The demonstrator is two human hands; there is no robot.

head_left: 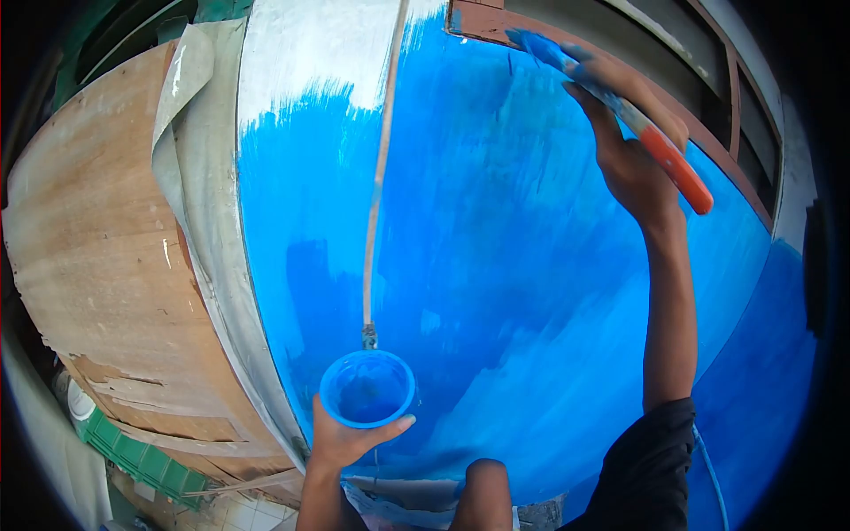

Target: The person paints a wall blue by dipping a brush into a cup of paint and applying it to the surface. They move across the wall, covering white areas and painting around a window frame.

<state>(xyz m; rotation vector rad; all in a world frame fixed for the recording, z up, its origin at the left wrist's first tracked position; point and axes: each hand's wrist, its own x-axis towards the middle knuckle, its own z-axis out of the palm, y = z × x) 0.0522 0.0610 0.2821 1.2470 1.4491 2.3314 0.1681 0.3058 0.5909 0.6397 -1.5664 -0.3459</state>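
My right hand (642,173) grips a paintbrush (670,162) with an orange handle, raised to the upper right. Blue paint coats its bristles, which meet the wall just under the brown window frame (482,19). Low in the middle, my left hand (341,442) is wrapped round a blue plastic cup (368,352), its thumb along the near side. Dark blue paint lies in the bottom of the cup. Behind both hands stands the wall (531,265), mostly painted in uneven blues, with a white patch (310,49) at the top left.
A thin pipe (376,203) runs down the wall to a fitting (369,336) just above the cup. Worn plywood (97,212) and a curling grey sheet (190,115) stand to the left. A green crate (133,456) lies at the lower left. My knee (485,491) is close to the wall.
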